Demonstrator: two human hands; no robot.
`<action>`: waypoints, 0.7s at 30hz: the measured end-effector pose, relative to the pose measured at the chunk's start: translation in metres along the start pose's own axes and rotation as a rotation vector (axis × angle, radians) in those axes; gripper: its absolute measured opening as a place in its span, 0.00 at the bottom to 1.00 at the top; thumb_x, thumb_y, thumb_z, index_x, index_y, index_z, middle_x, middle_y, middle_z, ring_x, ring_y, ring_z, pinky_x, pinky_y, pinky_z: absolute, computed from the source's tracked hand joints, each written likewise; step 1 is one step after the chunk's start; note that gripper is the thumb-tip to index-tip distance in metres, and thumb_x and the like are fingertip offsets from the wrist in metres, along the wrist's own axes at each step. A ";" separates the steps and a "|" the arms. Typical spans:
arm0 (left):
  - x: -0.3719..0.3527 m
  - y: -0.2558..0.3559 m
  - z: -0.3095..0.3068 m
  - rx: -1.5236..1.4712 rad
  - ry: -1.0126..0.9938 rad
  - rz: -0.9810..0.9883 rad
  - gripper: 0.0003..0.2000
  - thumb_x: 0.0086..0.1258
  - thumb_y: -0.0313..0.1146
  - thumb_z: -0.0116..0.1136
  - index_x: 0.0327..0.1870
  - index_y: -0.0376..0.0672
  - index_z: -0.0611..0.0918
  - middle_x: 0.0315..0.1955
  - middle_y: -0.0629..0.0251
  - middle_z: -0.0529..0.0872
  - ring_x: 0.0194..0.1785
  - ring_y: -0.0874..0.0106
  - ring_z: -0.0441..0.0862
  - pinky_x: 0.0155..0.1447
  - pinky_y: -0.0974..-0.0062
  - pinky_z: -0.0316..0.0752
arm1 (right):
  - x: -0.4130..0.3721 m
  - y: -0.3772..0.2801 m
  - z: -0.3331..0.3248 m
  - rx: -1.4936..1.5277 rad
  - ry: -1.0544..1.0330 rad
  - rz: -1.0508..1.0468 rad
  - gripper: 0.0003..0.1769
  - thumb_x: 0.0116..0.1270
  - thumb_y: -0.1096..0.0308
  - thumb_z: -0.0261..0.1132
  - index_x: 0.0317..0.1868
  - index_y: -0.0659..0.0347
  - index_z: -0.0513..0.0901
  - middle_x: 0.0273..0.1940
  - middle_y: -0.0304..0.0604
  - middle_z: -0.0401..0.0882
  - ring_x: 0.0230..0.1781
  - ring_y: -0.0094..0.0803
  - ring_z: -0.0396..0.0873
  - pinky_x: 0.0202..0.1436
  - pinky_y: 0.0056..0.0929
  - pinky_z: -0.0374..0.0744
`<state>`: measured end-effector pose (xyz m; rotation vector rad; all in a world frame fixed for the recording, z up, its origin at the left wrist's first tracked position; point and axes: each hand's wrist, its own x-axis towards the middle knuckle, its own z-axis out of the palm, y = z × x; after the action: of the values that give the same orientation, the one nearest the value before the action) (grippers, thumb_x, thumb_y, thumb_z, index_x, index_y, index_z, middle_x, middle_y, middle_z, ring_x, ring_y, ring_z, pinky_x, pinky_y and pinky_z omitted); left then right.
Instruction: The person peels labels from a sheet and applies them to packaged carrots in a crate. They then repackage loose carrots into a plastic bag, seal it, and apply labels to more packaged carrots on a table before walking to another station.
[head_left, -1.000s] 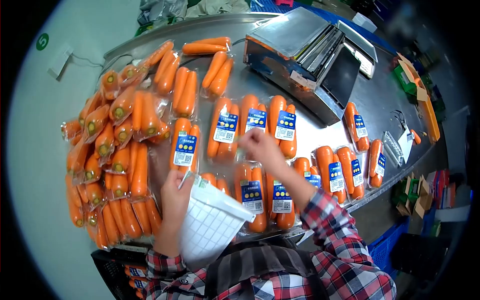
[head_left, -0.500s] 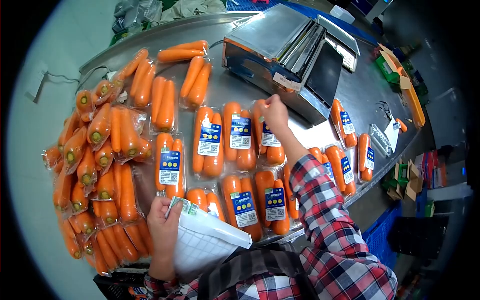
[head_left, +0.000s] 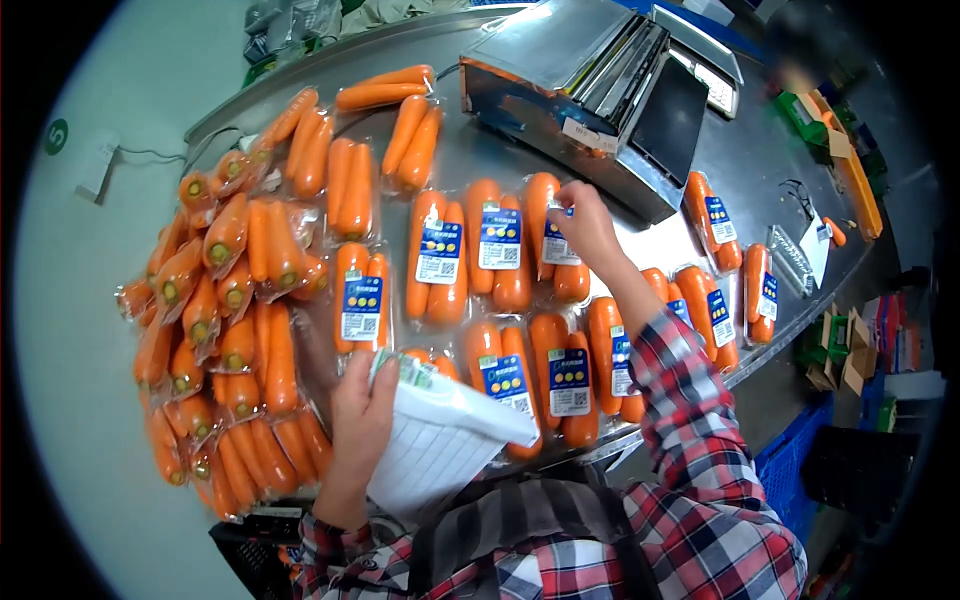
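Observation:
My left hand [head_left: 362,408] grips a white sheet of label backing [head_left: 440,440] with green-edged stickers at its top, held low near my chest. My right hand [head_left: 585,228] reaches forward and rests its fingers on a bagged pair of carrots [head_left: 545,235], pressing on its blue label [head_left: 556,243]. Around that pack lie more labelled carrot packs [head_left: 440,260] in two rows on the steel table [head_left: 740,170]. Unlabelled carrot bags [head_left: 350,185] lie further back and left.
A heap of bagged carrots [head_left: 220,330] covers the table's left end. A steel wrapping machine [head_left: 590,80] stands at the back. More labelled packs [head_left: 712,235] lie to the right, with cardboard boxes [head_left: 835,140] past them. A black crate [head_left: 255,550] sits below left.
My right hand came down from the top of the carrot pack near the machine onto its label. The left hand with the sheet barely shifted. The view moved slightly.

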<state>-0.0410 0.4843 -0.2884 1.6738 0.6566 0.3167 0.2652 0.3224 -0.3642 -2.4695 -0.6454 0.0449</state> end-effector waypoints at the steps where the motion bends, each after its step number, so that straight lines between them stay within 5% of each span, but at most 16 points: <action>1: -0.001 0.003 0.005 0.000 -0.011 0.013 0.08 0.72 0.32 0.50 0.37 0.35 0.75 0.25 0.69 0.77 0.31 0.83 0.71 0.35 0.81 0.69 | -0.029 -0.032 -0.016 -0.015 -0.151 -0.191 0.07 0.62 0.70 0.62 0.39 0.63 0.78 0.37 0.43 0.78 0.38 0.33 0.78 0.42 0.28 0.76; 3: -0.007 0.012 0.014 -0.009 -0.062 0.028 0.08 0.71 0.31 0.50 0.36 0.35 0.75 0.25 0.70 0.76 0.31 0.83 0.70 0.35 0.82 0.68 | -0.074 -0.059 -0.028 0.425 -0.513 -0.098 0.08 0.64 0.67 0.61 0.39 0.62 0.80 0.38 0.39 0.80 0.39 0.24 0.78 0.44 0.25 0.77; 4: -0.010 0.017 0.017 0.034 -0.087 0.052 0.08 0.71 0.31 0.50 0.36 0.35 0.75 0.25 0.70 0.76 0.31 0.83 0.70 0.35 0.82 0.68 | -0.101 -0.071 -0.034 0.559 -0.524 -0.298 0.10 0.64 0.66 0.62 0.44 0.60 0.78 0.39 0.38 0.79 0.39 0.26 0.78 0.45 0.25 0.77; 6: -0.016 0.021 0.025 0.099 -0.173 0.115 0.08 0.71 0.31 0.50 0.36 0.35 0.75 0.25 0.70 0.76 0.31 0.83 0.70 0.35 0.82 0.68 | -0.142 -0.101 -0.059 0.779 -0.628 -0.225 0.19 0.61 0.63 0.66 0.49 0.61 0.74 0.38 0.40 0.78 0.40 0.27 0.78 0.44 0.25 0.77; 10: -0.036 0.027 0.047 0.024 -0.300 0.226 0.06 0.71 0.29 0.50 0.34 0.35 0.75 0.24 0.70 0.73 0.31 0.84 0.67 0.34 0.82 0.66 | -0.186 -0.097 -0.078 0.708 -0.479 -0.287 0.10 0.59 0.67 0.67 0.36 0.62 0.75 0.33 0.41 0.74 0.35 0.30 0.76 0.36 0.28 0.75; 17: -0.050 0.013 0.094 0.046 -0.470 0.157 0.12 0.74 0.35 0.45 0.33 0.36 0.73 0.22 0.71 0.69 0.30 0.82 0.64 0.34 0.81 0.62 | -0.249 -0.055 -0.089 0.261 0.121 -0.601 0.05 0.56 0.75 0.65 0.32 0.60 0.77 0.29 0.41 0.73 0.33 0.36 0.75 0.35 0.31 0.74; 20: -0.048 0.006 0.114 0.033 -0.463 0.104 0.12 0.74 0.35 0.45 0.31 0.37 0.73 0.22 0.73 0.69 0.30 0.85 0.64 0.34 0.84 0.62 | -0.251 -0.034 -0.106 0.459 0.178 -0.414 0.03 0.58 0.74 0.63 0.32 0.59 0.77 0.31 0.41 0.75 0.33 0.37 0.76 0.37 0.29 0.75; 21: -0.048 0.013 0.120 0.025 -0.444 0.093 0.12 0.74 0.35 0.45 0.31 0.37 0.73 0.22 0.74 0.69 0.30 0.85 0.65 0.34 0.84 0.62 | -0.246 -0.018 -0.114 0.615 0.164 -0.027 0.01 0.61 0.72 0.62 0.33 0.59 0.78 0.32 0.40 0.78 0.33 0.31 0.78 0.37 0.24 0.76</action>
<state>-0.0111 0.3582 -0.2944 1.7260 0.2531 -0.0033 0.0598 0.1619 -0.2864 -1.8493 -0.5001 0.0249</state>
